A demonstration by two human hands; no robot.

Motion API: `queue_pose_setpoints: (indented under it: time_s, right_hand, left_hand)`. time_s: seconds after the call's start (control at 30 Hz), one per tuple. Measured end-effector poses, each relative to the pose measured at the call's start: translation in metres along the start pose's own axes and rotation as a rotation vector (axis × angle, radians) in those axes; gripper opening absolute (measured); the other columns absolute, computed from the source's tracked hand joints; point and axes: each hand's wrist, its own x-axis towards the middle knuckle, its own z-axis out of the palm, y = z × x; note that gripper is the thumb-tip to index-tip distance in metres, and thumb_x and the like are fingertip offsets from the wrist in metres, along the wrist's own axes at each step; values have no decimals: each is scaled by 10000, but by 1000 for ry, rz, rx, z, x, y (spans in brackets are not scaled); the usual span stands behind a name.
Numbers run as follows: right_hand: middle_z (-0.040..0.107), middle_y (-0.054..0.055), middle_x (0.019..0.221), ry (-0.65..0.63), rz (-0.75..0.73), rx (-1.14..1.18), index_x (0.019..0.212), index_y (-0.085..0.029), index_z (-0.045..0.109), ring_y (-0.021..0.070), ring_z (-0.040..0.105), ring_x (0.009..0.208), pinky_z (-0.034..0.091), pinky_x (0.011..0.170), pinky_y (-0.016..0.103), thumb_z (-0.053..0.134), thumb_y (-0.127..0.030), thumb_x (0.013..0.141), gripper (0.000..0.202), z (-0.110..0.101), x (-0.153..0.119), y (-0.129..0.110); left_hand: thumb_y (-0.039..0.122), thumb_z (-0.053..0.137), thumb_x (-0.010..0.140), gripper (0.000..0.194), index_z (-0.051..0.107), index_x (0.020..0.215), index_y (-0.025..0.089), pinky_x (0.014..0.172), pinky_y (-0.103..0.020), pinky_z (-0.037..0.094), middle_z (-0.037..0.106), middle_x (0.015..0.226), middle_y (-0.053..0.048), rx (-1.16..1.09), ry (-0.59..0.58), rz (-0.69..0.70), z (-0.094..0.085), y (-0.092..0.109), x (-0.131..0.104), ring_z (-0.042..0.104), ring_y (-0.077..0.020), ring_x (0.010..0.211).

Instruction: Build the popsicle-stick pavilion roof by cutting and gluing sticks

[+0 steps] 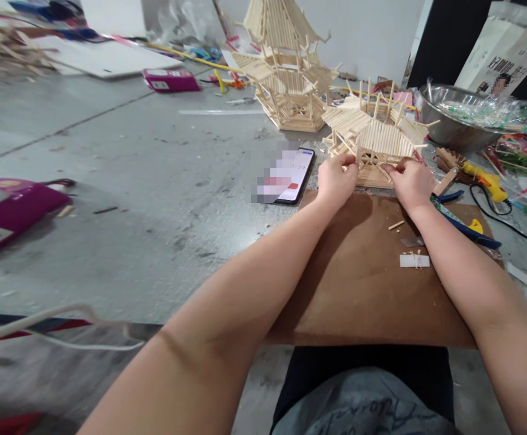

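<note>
Both arms reach forward: left hand (337, 180) at the small stick pavilion's (387, 136) near left corner, fingertips bunched; right hand (415, 183) at its near right, fingers curled (whether either pinches a stick, I cannot tell). Around them: purple power strip (14, 214), phone (298, 175), taller stick tower (288, 84) behind, blue-handled tool (462, 225) beside the right wrist, yellow glue gun (487, 182).

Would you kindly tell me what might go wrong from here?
The low pale wooden-stick model has thin upright sticks, which might snap if the left hand or right hand presses hard. The tall pale wooden-stick pagoda stands close behind, so a backward shove could knock it. The black-edged phone lies beside the left hand and might get bumped.
</note>
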Motion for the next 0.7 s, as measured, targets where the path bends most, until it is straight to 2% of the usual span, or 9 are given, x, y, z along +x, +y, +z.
queue_pose_setpoints:
  time_s: [0.43,0.7]
  right_hand:
    - [650,98,754,-14,18,-7,753,-193,643,243,591,760,404,680,352,414,-574,779,445,3,2,1]
    - [648,88,748,-31,22,-9,745,-207,637,243,587,767,406,684,353,461,-528,767,367,0,1,0]
  left_hand:
    - [193,453,685,306,696,871,176,780,-283,452,698,842,-40,13,-1,2,0,0,-1,611,-173,801]
    - [191,453,678,294,695,842,169,750,-289,461,682,774,-48,-8,-3,-5,1,-2,0,611,-180,783]
